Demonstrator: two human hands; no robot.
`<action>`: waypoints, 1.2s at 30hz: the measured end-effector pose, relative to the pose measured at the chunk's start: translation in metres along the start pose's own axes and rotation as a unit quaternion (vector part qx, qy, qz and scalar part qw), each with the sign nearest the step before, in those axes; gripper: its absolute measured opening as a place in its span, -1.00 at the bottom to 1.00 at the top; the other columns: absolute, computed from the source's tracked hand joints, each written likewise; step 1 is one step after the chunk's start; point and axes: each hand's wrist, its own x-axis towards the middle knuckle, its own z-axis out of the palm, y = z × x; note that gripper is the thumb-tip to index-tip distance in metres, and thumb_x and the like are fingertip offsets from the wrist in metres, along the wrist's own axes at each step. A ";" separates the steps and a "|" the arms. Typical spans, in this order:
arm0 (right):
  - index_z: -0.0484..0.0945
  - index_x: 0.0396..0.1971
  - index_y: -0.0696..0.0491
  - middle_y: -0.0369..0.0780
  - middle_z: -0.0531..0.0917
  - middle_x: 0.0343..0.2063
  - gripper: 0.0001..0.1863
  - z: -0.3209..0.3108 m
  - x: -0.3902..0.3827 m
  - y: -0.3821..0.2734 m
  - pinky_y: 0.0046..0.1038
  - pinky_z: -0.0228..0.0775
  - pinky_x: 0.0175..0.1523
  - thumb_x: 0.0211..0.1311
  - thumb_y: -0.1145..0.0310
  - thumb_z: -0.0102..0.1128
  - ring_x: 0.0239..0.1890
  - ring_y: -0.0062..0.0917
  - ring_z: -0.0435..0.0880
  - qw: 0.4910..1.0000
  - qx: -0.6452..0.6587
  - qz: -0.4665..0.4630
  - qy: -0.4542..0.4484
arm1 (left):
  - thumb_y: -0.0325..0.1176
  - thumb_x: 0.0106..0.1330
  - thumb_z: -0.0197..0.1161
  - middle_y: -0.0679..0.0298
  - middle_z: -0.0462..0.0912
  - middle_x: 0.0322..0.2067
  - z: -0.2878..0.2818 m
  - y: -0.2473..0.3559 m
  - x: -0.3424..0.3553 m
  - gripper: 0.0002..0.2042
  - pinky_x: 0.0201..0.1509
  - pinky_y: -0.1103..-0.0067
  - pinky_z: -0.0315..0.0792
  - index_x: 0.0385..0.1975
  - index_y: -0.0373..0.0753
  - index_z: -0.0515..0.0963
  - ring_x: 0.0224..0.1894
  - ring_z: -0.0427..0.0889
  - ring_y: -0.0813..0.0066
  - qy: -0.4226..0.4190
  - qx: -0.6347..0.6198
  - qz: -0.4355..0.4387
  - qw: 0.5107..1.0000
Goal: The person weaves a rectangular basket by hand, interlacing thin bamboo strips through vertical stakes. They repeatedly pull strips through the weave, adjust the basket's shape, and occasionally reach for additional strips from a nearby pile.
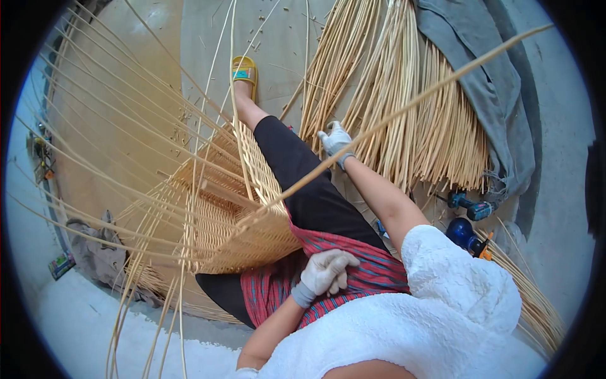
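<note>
A half-woven wicker basket (252, 243) lies tilted against my lap, with long upright rods fanning out from its rim to the left. One thick rod (429, 101) runs from the basket to the upper right, passing over my right wrist. My left hand (325, 273), in a white glove, rests with curled fingers on the red-and-blue striped apron (379, 271), beside the basket; nothing shows in it. Stretched forward, my gloved right hand (336, 139) is at the left edge of a spread bundle of peeled rods (394, 126), thumb and fingers apart.
A grey cloth (486, 69) partly covers the rods. Right of me lie a blue cordless drill (470, 205), a dark blue round object (462, 234) and more rods (530, 290). A crumpled cloth (98, 249) is at left. My foot wears a yellow slipper (246, 66).
</note>
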 end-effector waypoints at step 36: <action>0.65 -0.11 0.09 0.04 0.72 -0.16 -0.42 -0.003 0.012 0.035 -0.12 0.54 0.04 0.23 -0.17 0.23 -0.05 -0.07 0.72 0.963 -0.252 0.026 -0.088 | -0.17 0.57 0.09 0.24 0.68 -0.57 -0.025 -0.001 0.006 -0.66 -0.60 0.68 0.48 -0.02 -0.34 0.63 -0.65 0.61 0.62 -0.114 -0.093 -0.052 0.988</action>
